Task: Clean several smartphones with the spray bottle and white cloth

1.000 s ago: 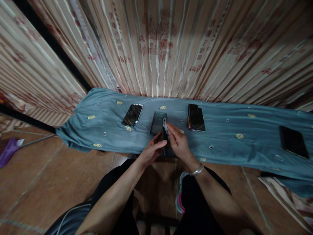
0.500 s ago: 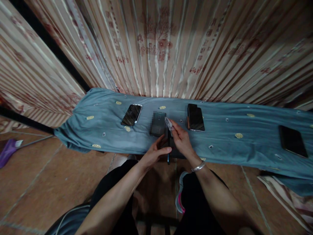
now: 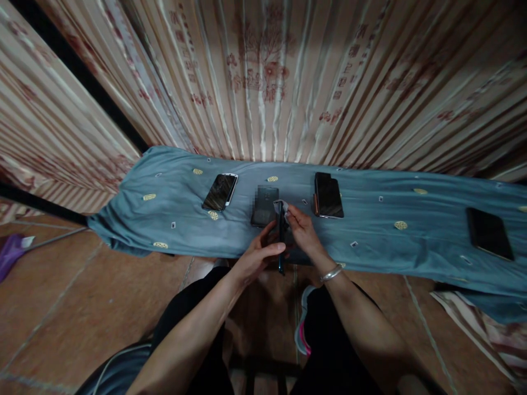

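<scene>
Around upright phone (image 3: pixel 280 241), curled fingers (image 3: pixel 275 250)

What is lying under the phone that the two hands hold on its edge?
The held phone stands on its edge between the left hand and right hand, above the blue cloth. The hands cover the spot directly under it, so whether it touches the cloth cannot be seen.

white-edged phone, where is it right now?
Head view: the white-edged phone lies screen-up on the blue cloth, left of centre, just left of the dark phone.
</scene>
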Available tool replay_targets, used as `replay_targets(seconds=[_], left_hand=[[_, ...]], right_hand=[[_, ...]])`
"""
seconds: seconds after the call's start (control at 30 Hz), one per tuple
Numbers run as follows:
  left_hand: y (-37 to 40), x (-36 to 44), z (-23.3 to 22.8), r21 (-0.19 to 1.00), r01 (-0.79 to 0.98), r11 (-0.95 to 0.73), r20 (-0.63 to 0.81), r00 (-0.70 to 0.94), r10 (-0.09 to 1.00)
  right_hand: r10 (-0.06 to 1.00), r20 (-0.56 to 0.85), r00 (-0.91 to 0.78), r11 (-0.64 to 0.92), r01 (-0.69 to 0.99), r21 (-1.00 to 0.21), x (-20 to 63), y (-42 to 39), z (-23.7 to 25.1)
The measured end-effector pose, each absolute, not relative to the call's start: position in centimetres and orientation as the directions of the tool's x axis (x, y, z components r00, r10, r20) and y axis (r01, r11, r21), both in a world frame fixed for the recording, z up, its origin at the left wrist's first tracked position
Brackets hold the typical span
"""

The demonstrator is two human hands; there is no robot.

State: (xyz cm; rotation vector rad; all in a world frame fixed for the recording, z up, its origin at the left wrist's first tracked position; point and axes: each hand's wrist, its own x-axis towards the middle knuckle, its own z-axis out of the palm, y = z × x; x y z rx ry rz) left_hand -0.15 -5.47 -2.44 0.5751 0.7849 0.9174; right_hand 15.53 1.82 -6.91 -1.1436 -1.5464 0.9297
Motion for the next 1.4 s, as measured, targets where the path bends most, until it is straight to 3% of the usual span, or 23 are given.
replay_targets(seconds=[0.2,0.47,0.93,1.4], left_hand=[[-5.1,-0.1,-2.3,0.748,-0.484,0.454,-0.306,0.356,0.883],[-4.8,0.1,-2.5,0.783,-0.460,0.420,-0.330,0.266,0.906],[-4.1,-0.4,-3.4,0.775,-0.494,0.395,-0.332,0.213,0.919],[-3.5,-0.7,-3.5,0.777,-0.521,0.354,-0.251,0.259,0.933]], right_hand=[[0.994,0.087,-0.059,0.088,0.015,-0.996,15.1,2.4,-8.8],[0.998,0.065,-0.024,0.064,-0.030,-0.997,14.6,2.5,-9.2],[0.962,0.259,-0.089,0.273,0.223,-0.936,13.8,1.4,-8.3],[0.936,0.303,-0.179,0.346,0.319,-0.882,13.0,-0.5,-7.1]])
